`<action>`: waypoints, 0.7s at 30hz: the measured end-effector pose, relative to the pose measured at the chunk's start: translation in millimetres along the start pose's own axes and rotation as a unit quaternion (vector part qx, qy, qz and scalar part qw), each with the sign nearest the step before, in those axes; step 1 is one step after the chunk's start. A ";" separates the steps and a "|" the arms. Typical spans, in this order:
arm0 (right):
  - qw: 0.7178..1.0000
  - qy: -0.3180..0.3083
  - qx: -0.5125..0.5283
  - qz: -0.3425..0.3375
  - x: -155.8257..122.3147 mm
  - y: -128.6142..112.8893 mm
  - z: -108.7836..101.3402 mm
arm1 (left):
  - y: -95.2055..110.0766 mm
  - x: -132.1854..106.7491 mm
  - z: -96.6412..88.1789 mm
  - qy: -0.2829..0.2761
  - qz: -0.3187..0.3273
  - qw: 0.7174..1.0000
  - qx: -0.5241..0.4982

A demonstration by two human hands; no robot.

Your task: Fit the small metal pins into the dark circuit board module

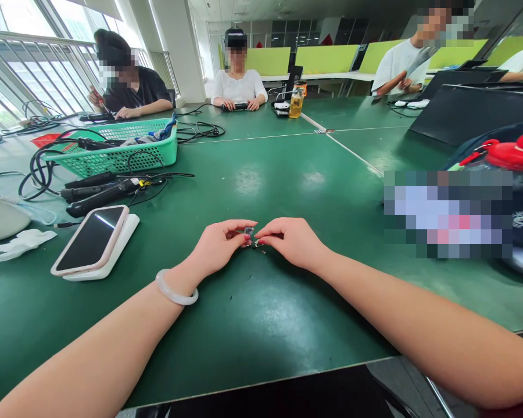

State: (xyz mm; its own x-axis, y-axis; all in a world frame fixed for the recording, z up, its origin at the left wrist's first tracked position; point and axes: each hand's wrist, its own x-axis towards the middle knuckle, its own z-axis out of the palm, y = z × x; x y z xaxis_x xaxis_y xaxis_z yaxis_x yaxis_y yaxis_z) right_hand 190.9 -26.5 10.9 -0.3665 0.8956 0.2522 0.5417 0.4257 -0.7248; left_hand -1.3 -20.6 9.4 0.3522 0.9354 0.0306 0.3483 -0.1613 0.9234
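Just above the green table, my two hands meet at the middle of the view. My left hand, with a pale bangle on its wrist, is closed in a pinch on a small circuit board with dark and light parts. My right hand is pinched too, its fingertips on a second small board-like piece close beside the first. Whether the two pieces touch, I cannot tell. A tiny brownish bit lies on the table under my right fingers.
At left are a phone on a white box, white crumpled tissue, black-handled tools with cables, and a green basket. A bag with a red-topped bottle stands at right. Several people sit across the table near an amber bottle.
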 end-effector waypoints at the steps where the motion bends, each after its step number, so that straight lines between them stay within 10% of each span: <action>1: 1.000 0.004 0.016 0.007 -0.3 -0.2 0.5 | -0.7 0.3 0.2 -0.010 0.000 1.000 -0.010; 21: 0.991 0.050 0.123 0.023 -3.2 -1.5 5.4 | 5.1 -5.4 0.6 -0.003 0.076 0.989 0.127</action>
State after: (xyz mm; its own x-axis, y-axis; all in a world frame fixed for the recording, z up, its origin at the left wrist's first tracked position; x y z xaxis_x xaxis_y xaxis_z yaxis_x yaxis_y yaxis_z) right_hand 187.1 -30.7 7.7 -0.2621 0.9271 0.2678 0.3506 0.3501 -0.8687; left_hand -0.9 -26.7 13.7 0.4233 0.8919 0.1588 0.4977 -0.3754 0.7819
